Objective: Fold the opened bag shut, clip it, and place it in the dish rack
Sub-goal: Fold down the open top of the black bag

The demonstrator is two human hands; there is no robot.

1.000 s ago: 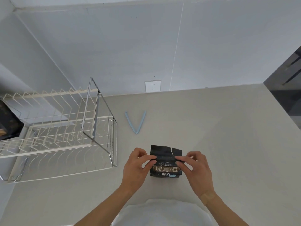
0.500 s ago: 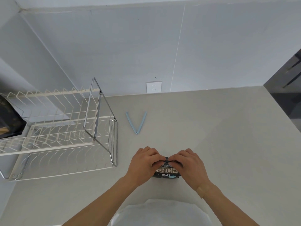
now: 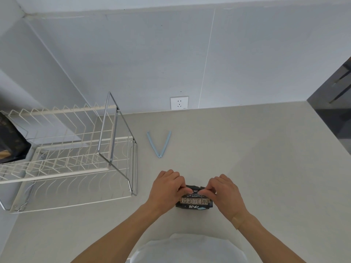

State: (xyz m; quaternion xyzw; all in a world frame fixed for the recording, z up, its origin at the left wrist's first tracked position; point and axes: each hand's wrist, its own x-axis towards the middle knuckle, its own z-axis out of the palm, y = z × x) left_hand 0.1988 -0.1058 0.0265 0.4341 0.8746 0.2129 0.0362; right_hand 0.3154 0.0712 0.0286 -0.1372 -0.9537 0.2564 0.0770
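Note:
A small black coffee bag (image 3: 194, 202) with a tan label lies on the beige counter close in front of me. My left hand (image 3: 167, 188) pinches its folded top edge from the left, and my right hand (image 3: 225, 190) pinches it from the right, fingertips nearly meeting over the fold. The top of the bag is folded down towards me. A light blue bag clip (image 3: 159, 143) lies spread in a V on the counter beyond the bag, untouched. The cream wire dish rack (image 3: 62, 168) stands at the left.
A dark bag (image 3: 10, 141) sits in the far left end of the rack. A steel frame (image 3: 114, 133) rises at the rack's right end. A wall socket (image 3: 179, 102) is behind the clip. The counter's right edge drops off to dark floor (image 3: 334, 118).
The bag's upright open top has been folded down towards me. Both hands closed in over the fold, then parted slightly, so the folded edge and label show again.

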